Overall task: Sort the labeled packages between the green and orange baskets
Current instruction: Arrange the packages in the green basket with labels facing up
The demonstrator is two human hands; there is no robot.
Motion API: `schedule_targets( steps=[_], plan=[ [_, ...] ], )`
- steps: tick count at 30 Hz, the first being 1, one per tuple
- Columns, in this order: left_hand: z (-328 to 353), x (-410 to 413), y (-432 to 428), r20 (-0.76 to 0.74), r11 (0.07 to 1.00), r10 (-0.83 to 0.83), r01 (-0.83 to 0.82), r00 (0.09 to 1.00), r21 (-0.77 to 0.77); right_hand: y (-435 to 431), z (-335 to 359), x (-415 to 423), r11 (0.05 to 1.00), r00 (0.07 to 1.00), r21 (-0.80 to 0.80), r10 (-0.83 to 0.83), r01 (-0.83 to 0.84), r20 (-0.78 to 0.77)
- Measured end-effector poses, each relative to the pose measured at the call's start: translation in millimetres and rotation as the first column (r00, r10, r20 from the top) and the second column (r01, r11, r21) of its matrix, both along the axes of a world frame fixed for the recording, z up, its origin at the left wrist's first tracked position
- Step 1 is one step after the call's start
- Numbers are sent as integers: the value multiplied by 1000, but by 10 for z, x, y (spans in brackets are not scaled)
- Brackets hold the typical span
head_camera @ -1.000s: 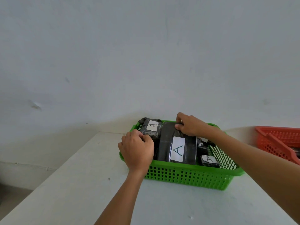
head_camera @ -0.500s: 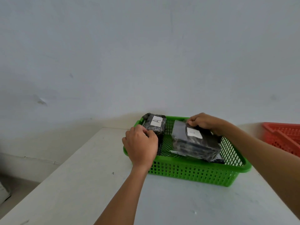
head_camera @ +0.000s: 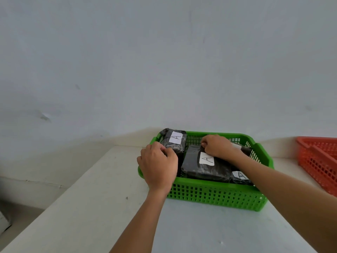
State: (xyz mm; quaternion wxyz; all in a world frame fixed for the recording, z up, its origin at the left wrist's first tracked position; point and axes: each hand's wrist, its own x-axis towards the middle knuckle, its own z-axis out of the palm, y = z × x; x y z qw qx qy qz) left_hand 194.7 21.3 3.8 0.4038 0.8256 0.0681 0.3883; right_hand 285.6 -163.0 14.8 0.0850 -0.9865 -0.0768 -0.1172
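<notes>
Your right hand (head_camera: pixel 217 146) grips the glossy black package (head_camera: pixel 204 172) labeled "A"; your left hand (head_camera: pixel 158 167) curls its fingers over the green basket (head_camera: pixel 218 196) rim.

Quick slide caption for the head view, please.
Right hand holds a large package marked A in the green basket; left hand sits at the basket's left rim.

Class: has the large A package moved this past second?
Yes: large A package was lifted, now lies back in the green basket, skewed toward its right wall.
</notes>
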Motion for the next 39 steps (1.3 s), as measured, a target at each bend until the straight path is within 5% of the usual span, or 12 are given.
schedule_targets(
  steps=[5, 10, 13, 19, 28, 30, 35, 39],
  plan=[
    [15, -14, -9, 6, 1000, 9, -9, 1000, -4, 16, 18, -20, 998, 998, -55, -11, 15, 67],
    [4, -2, -10, -1, 1000, 9, -9, 1000, -4, -37, 161, -36, 980, 996, 195, -62, 48, 67],
    [10, -3, -12, -9, 1000, 12, -12, 1000, 1, -344, 361, -38, 994, 981, 70, -91, 80, 173],
    [7, -6, -14, -4, 1000, -1, 1, 1000, -8, -771, 283, -142, 993, 934, -103, -95, 63, -345],
    [17, -17, -21, -21, 1000, 2, -2, 1000, 2, -827, 448, -272, 939, 983, -288, -179, 185, 50],
    [13, -17, -21, -21, 1000, -3, 3, 1000, 4, -827, 494, -295, 955, 978, -211, -201, 210, 61],
    [23, -30, -23, -11, 1000, 4, -4, 1000, 5, -809, 550, -357, 932, 963, 278, -262, 234, 66],
    [27, -29, -22, -28, 1000, 8, -8, 1000, 0, -655, 493, -431, 701, 984, 692, -89, 174, -158]
  ],
)
